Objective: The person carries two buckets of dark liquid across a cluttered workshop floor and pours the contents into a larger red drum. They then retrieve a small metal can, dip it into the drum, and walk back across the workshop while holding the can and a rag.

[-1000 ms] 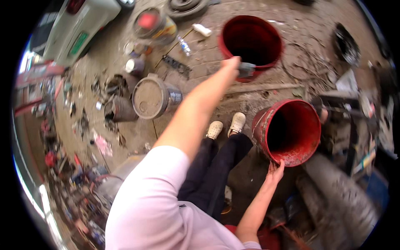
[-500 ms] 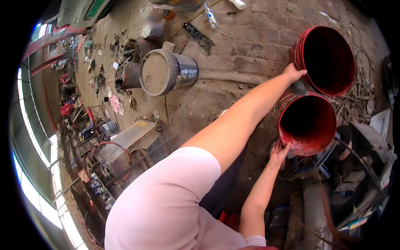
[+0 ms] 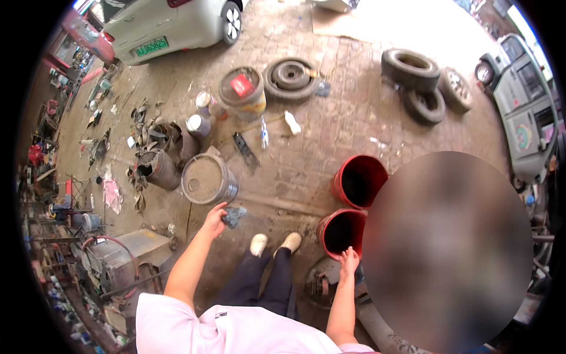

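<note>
The nearer red, round-mouthed bucket is at my right hand, fingers by its rim; whether they grip, I can't tell. My left hand holds a crumpled grey-blue cloth. I judge this bucket handling; shifting it calls for a firm rim grip. Just beyond is another red bucket.

Pale pink short-sleeved shirt with small dark tag, dark trousers, cream shoes.

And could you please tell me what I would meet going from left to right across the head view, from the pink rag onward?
Pink rag → rusty can → left hand → grey-blue wad → pale shoes → red buckets → grey vehicle.
</note>
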A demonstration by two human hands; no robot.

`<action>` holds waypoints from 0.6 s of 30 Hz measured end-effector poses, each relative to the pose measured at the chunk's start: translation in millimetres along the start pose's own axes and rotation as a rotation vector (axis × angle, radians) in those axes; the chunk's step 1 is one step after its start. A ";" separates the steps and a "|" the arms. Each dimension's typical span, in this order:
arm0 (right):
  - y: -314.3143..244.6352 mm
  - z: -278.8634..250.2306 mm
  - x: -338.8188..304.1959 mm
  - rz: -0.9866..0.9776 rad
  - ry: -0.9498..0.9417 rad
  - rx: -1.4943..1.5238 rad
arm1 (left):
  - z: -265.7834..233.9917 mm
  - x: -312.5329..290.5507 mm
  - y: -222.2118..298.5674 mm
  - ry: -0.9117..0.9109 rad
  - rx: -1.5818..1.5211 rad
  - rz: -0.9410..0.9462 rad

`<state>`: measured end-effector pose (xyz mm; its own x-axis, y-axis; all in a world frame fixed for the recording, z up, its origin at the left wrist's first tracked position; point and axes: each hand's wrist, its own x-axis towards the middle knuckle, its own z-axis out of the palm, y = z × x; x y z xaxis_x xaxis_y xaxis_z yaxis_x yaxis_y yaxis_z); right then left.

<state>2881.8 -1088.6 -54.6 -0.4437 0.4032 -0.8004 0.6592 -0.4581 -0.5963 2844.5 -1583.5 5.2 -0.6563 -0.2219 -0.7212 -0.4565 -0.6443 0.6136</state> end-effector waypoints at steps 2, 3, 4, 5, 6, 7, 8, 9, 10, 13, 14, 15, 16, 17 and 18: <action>-32.1 41.2 -30.0 -0.152 -0.067 -0.089 | 3.4 -51.2 32.8 0.052 0.022 0.094; -47.1 62.9 -54.6 -0.208 -0.144 -0.127 | -2.4 -71.1 41.9 0.031 0.082 0.135; -59.2 82.9 -78.2 -0.230 -0.208 -0.165 | -6.1 -88.6 45.2 0.044 0.068 0.161; -66.7 104.3 -101.0 -0.247 -0.280 -0.208 | -6.8 -103.5 49.9 0.066 0.053 0.189; -68.1 124.8 -121.2 -0.237 -0.379 -0.183 | -11.5 -117.2 48.1 0.103 0.079 0.227; -64.1 144.9 -139.2 -0.236 -0.467 -0.251 | -19.9 -125.6 45.2 0.114 0.137 0.324; -59.0 166.8 -164.7 -0.237 -0.542 -0.270 | -10.6 -152.8 58.7 0.117 0.209 0.389; -50.0 188.9 -197.2 -0.225 -0.626 -0.294 | -23.7 -163.1 50.2 0.105 0.160 0.443; -38.1 209.1 -228.6 -0.204 -0.728 -0.359 | -29.1 -184.9 51.0 0.165 0.171 0.389; 20.3 263.3 -321.5 -0.142 -0.991 -0.504 | -64.3 -241.9 62.1 0.303 0.271 0.437; 42.4 280.8 -352.4 -0.122 -1.070 -0.562 | -80.3 -258.5 65.0 0.361 0.273 0.491; 65.6 297.8 -383.7 -0.101 -1.146 -0.615 | -98.6 -274.7 69.9 0.417 0.281 0.543; 89.4 312.9 -415.5 -0.092 -1.194 -0.687 | -119.2 -291.5 80.2 0.466 0.314 0.491; 113.2 321.3 -441.9 -0.078 -1.232 -0.773 | -138.0 -301.9 77.7 0.544 0.325 0.568; 136.3 329.3 -465.3 -0.066 -1.272 -0.851 | -156.8 -310.2 78.0 0.623 0.344 0.650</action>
<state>2978.2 -1599.5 215.8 -0.4024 -0.7237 -0.5606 0.5630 0.2873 -0.7749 3106.8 -1679.7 226.4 -0.4519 -0.8721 -0.1877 -0.3326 -0.0306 0.9426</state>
